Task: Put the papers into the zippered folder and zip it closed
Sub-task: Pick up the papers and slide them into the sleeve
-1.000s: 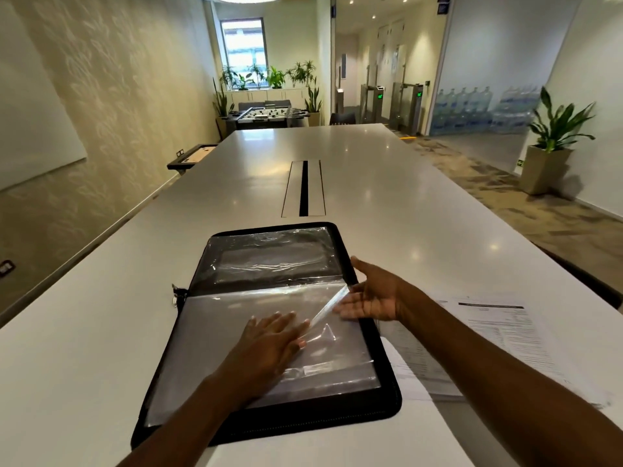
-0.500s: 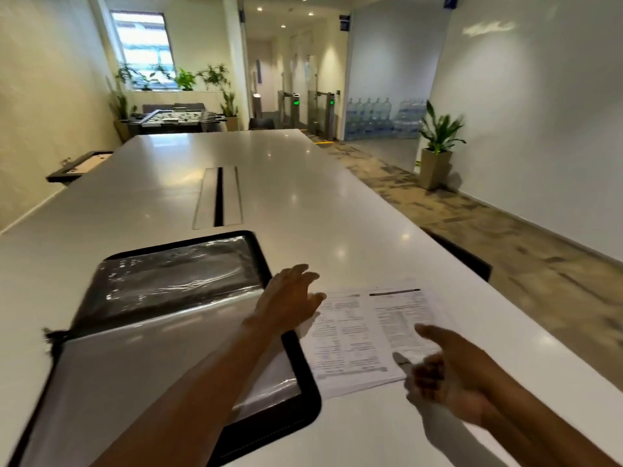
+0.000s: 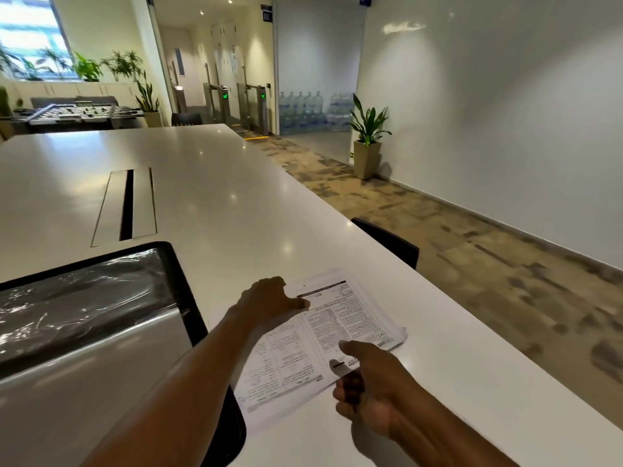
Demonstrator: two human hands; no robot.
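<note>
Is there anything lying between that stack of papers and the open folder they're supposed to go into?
Nothing visible. The papers lie right beside the open zippered folder on bare table. Only the person's own left hand and forearm cross that gap.

black-edged folder [image 3: 188,298], white printed papers [image 3: 337,332], white table [image 3: 236,203].

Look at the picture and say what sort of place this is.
Probably an office meeting area: a long white conference table with a cable slot, access turnstiles by the doorway, and stacked water-cooler bottles behind them.
</note>
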